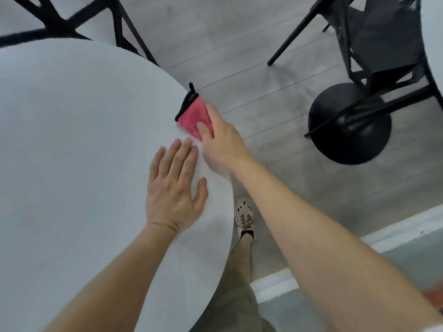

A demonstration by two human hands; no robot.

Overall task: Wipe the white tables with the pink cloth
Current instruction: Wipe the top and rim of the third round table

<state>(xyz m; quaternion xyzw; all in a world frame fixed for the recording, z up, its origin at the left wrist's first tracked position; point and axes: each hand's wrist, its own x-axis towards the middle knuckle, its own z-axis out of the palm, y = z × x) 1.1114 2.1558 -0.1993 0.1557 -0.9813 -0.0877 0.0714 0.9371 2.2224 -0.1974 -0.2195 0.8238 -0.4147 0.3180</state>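
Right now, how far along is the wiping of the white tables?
Done: unclear; the near white table shows no streaks telling wiped from unwiped. In hand: the right hand holds the pink cloth on that table's right rim, while the left hand rests flat beside it. Left: at least the second white table, whose edge shows top right, nothing touching it.

Open tabletop (72,140) left (chair (115,27) beyond)
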